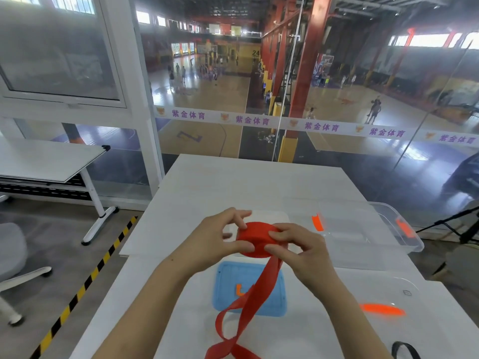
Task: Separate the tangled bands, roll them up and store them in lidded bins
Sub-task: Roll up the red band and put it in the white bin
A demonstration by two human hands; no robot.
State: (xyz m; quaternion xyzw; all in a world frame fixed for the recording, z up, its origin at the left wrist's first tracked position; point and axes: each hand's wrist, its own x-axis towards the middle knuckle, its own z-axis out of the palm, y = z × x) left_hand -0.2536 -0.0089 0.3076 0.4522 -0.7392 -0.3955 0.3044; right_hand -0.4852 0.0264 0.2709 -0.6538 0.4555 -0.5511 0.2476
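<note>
- Red band (pixel 255 238), flat woven-looking strap, is half rolled into a coil held up between your two hands, above the table (pixel 259 177).
- Your left hand (pixel 220 237) has its fingers (pixel 241 246) closed on the coil's left side, thumb pinching the edge.
- Your right hand (pixel 300 251) fingers (pixel 276 234) are closed over the coil's right side and on the strap where it feeds in.
- Loose tail (pixel 248 299) runs from the coil down and toward you, long axis roughly diagonal, twisting once near the bottom edge; it leaves the coil on the right-hand side, so your right hand is nearer for guiding it.
- Judgement: rolling isn't finished, there's plenty of tail left to wind in.
- Blue lid (pixel 225 288) lies flat on the table right under the tail, orange clip on it.
- Clear bin (pixel 388 229) with orange latches sits to your right, just beyond the coil; looks empty, hard to be sure through the plastic.
- Another clear lid (pixel 388 294) with an orange handle lies near right.
- Black band (pixel 404 351) pokes in at the lower right corner.
</note>
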